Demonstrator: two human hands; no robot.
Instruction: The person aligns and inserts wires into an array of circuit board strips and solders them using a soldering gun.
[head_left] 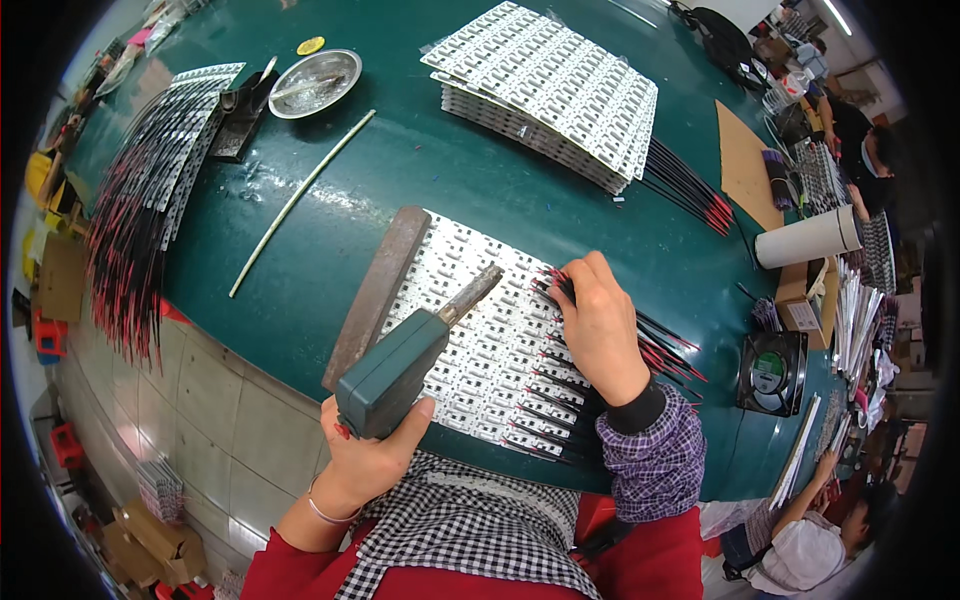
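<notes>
Head view: left hand gripping soldering gun, right hand flat on wired strips.

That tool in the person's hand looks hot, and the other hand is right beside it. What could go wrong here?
The soldering iron in the left hand points its tip toward the right hand, which presses the red and black wires on the white strips; a slip might burn the fingers. The tip hangs low over the strips and might scorch them.
</notes>
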